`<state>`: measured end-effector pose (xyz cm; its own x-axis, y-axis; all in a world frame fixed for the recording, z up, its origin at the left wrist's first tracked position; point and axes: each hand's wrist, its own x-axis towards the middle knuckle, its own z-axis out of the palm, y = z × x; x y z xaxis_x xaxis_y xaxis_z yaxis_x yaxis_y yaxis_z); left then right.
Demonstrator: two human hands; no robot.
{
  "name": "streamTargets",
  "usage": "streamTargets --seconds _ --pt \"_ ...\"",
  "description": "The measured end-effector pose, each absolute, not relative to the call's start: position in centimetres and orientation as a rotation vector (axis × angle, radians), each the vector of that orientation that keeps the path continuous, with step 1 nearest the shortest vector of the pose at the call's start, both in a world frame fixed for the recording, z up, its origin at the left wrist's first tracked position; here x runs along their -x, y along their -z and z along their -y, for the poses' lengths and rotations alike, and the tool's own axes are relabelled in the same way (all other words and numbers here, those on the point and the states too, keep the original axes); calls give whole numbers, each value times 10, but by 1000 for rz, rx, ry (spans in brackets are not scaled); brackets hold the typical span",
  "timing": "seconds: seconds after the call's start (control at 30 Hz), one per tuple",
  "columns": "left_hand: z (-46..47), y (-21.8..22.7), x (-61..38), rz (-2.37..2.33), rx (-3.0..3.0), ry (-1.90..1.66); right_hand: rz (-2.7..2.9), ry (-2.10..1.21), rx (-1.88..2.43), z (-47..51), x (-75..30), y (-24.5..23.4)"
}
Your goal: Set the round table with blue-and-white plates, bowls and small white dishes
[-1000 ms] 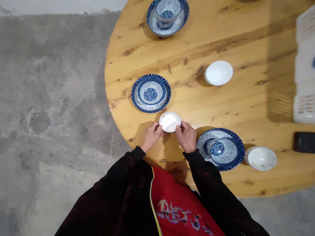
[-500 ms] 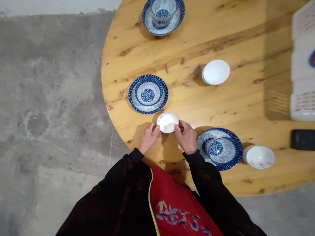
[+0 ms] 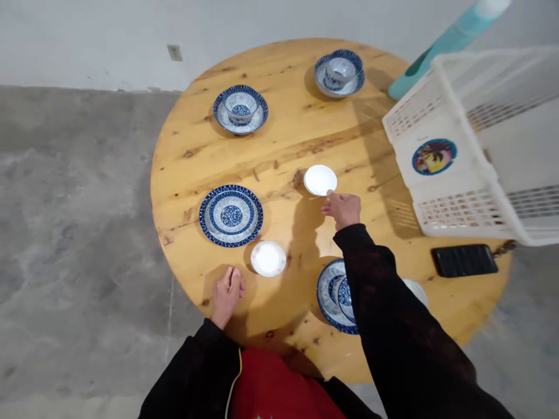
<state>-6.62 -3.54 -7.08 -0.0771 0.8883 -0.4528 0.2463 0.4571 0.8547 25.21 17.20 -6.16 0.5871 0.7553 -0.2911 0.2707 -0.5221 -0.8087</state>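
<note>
My right hand reaches across the table to a small white bowl. Its fingers are curled, with the fingertips closed at the bowl's near rim. A small white dish lies on the wood in front of me, touched by neither hand. Left of that dish, my left hand hovers near the table edge, fingers curled together and nothing visible in them. Just beyond the dish is a blue-and-white plate with a smaller patterned plate or bowl in it.
Two blue-patterned dishes with bowls, a left one and a right one, stand at the back. My right sleeve partly covers another plate and a white bowl. A white basket, turquoise object and black phone-like object are to the right.
Both hands have let go of the small white dish, which now rests on the table. The right hand has moved forward to the white bowl; the left has drawn back. The view has tilted up.
</note>
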Motion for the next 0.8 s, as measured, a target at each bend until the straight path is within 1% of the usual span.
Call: streamTargets --seconds 0.1,0.33,0.8 --pt "35 67 66 -1587 -1022 -704 658 -879 2078 -190 -249 72" --pt "36 62 68 -1521 -995 -667 711 -826 2157 -198 -247 86" --pt "41 68 62 -1555 -958 -762 845 -745 2273 -199 -255 74"
